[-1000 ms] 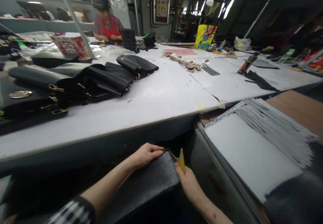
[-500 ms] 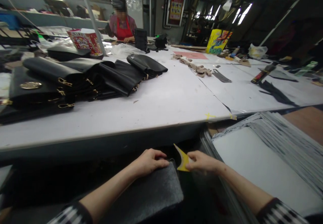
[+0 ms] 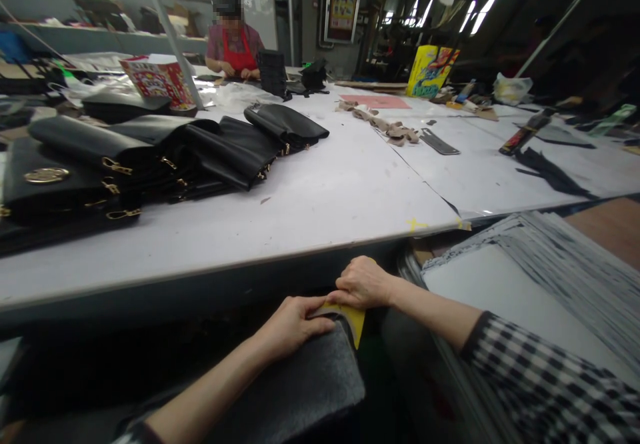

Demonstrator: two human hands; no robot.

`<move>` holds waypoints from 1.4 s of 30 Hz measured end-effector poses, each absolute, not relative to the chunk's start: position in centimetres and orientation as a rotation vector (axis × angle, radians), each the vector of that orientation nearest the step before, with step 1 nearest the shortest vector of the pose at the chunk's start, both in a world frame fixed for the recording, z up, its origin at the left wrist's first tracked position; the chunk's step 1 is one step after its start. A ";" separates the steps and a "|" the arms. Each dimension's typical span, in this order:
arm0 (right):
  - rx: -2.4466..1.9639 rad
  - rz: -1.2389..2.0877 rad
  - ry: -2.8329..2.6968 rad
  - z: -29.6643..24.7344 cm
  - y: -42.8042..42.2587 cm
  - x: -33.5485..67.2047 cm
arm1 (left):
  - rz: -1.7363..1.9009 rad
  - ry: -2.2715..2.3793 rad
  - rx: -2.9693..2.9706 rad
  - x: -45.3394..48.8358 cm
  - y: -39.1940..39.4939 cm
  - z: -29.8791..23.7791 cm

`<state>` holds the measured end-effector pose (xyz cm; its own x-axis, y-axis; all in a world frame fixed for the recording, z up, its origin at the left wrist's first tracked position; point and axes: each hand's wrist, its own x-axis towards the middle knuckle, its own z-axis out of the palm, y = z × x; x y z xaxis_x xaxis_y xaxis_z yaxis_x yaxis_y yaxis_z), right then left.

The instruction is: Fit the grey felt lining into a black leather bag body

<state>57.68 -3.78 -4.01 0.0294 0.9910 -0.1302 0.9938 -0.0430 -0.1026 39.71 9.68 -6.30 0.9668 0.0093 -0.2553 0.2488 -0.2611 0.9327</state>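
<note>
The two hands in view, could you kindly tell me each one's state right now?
Left hand: on the edge of the dark block; whether it grips anything cannot be told.
Right hand: closed, holding the yellow piece.

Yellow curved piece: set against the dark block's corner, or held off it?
Apparently against it: the inner curve of the yellow piece follows the corner of the dark block, the right hand gripping it.

A head camera looks forward and down over the tabletop [image 3: 320,194] from its near side, close to both hands [image 3: 364,283].
</note>
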 end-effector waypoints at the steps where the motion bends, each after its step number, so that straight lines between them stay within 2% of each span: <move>1: 2.214 -0.239 2.169 -4.0 -3.8 57.6 | -0.235 0.184 1.847 39.7 9.7 -6.2; 11: 2.181 -0.246 2.102 -4.2 -4.2 56.6 | -0.220 0.125 2.097 39.4 9.2 -5.8; 23: 2.509 -0.276 1.743 -5.8 -7.1 52.7 | -0.182 0.077 2.221 39.6 8.6 -6.8; 28: 2.521 -0.228 1.767 -5.7 -7.8 51.2 | -0.175 0.185 2.135 38.6 9.1 -5.4; 32: 2.484 -0.232 1.922 -5.5 -7.4 53.2 | 0.028 0.442 1.956 32.7 14.3 -3.1; 36: 2.762 -0.456 1.797 -5.8 -4.2 54.2 | 0.287 0.849 1.671 21.1 18.1 -3.1; 39: 2.569 -0.432 1.961 -5.9 0.1 51.2 | 0.295 1.050 1.397 14.9 16.4 -5.3; 42: 2.288 -0.262 2.166 -5.8 4.6 46.7 | 0.313 1.017 1.094 13.1 13.1 -7.8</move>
<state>46.66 4.60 -5.80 0.0478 0.9932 -0.1061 0.9899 -0.0614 -0.1281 13.13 13.13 -7.83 0.5358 0.6613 -0.5249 0.2511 0.4687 0.8469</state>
